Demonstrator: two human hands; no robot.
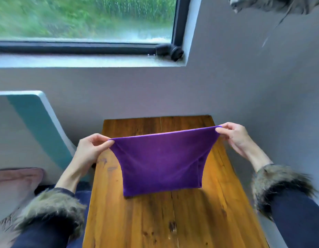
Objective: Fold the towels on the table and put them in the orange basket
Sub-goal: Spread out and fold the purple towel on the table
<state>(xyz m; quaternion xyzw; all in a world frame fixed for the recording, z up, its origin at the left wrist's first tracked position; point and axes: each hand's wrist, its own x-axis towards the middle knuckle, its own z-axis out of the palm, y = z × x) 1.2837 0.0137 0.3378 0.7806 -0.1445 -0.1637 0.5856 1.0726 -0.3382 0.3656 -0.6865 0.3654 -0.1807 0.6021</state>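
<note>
A home, it seems. A wooden tabletop (155, 221) stands against a grey wall under a window (83, 20). A cushion (15, 185) lies left.

Both hands pinch purple towel (160, 161) taut

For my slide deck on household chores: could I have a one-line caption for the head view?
Both hands, left and right, pinch a purple towel's top corners above a wooden table.
</note>
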